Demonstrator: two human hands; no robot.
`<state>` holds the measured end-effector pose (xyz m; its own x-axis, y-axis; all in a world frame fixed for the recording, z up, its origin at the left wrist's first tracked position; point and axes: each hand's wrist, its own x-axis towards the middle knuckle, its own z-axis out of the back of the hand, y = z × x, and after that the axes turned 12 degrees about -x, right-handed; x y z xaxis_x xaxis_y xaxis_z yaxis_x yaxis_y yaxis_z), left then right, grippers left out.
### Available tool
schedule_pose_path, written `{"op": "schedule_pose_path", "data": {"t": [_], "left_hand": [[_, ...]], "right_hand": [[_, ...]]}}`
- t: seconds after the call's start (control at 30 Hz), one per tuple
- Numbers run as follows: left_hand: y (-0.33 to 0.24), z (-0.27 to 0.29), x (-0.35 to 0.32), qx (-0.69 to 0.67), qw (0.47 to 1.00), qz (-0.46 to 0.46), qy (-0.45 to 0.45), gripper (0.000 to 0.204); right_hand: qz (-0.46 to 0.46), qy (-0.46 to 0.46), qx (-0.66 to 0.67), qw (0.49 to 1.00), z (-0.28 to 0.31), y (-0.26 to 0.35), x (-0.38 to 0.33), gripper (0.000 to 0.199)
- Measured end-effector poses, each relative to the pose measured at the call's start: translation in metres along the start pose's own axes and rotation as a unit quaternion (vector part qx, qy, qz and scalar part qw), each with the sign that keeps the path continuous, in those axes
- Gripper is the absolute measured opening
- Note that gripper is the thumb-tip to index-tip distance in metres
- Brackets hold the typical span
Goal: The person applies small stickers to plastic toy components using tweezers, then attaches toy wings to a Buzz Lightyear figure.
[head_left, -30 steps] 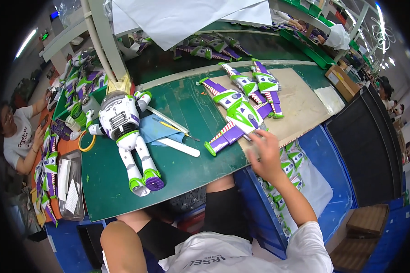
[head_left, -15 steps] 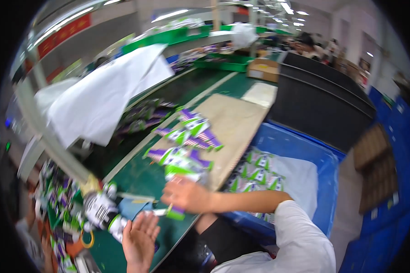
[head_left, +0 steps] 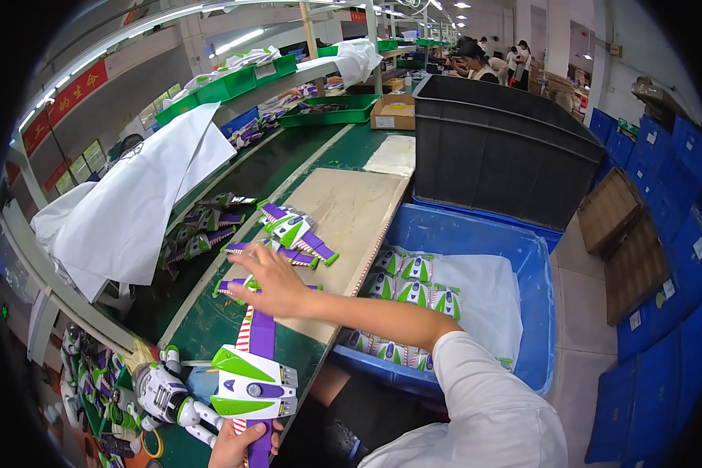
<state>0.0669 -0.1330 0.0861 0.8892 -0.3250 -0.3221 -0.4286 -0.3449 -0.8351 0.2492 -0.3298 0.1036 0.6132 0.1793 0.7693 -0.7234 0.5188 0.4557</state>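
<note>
In my left hand (head_left: 244,444) is a toy wing pack (head_left: 251,382), gripped by its lower purple wing. It has a white body with green panels and striped purple wings. My right hand (head_left: 269,285), fingers apart, reaches over more wing packs (head_left: 290,228) that lie on a beige board (head_left: 347,207). It covers part of the nearest one, and I cannot tell whether the fingertips touch it. A white toy figure (head_left: 164,394) with black and green parts lies left of the held wing pack.
A blue bin (head_left: 534,312) on my right contains several wing packs and a white sheet (head_left: 480,292). Behind it stands a large black crate (head_left: 491,144). Dark conveyor belt (head_left: 246,175) runs beyond the board, with more wing packs on it. A white cloth (head_left: 132,207) hangs at left.
My left hand, open and palm up before, now grips a wing pack. My right hand has moved away from it toward the wing packs on the board. The view has shifted.
</note>
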Motion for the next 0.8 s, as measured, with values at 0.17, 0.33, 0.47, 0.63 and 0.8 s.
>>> {"op": "schedule_pose_path", "data": {"t": [0.17, 0.33, 0.47, 0.63, 0.8], "left_hand": [[-0.038, -0.007, -0.037, 0.227, 0.963, 0.146, -0.021, 0.018], [-0.008, 0.071, -0.063, 0.221, 0.868, -0.258, -0.361, 0.03], [-0.02, 0.053, -0.021, 0.16, 0.8, -0.403, -0.414, 0.041], [-0.025, 0.078, -0.076, 0.165, 0.805, -0.382, -0.424, 0.037], [-0.015, 0.075, -0.078, 0.114, 0.78, -0.441, -0.428, 0.041]], "right_hand": [[-0.085, 0.087, 0.171, 0.978, -0.027, -0.025, -0.013, 0.038], [-0.124, 0.033, 0.275, 0.953, -0.057, -0.009, -0.022, 0.031], [-0.039, 0.01, 0.244, 0.969, -0.055, 0.009, -0.037, 0.03], [0.033, 0.206, 0.193, 0.959, -0.051, 0.038, -0.008, 0.048], [0.053, 0.6, 0.305, 0.738, -0.063, 0.111, 0.011, 0.048]]}}
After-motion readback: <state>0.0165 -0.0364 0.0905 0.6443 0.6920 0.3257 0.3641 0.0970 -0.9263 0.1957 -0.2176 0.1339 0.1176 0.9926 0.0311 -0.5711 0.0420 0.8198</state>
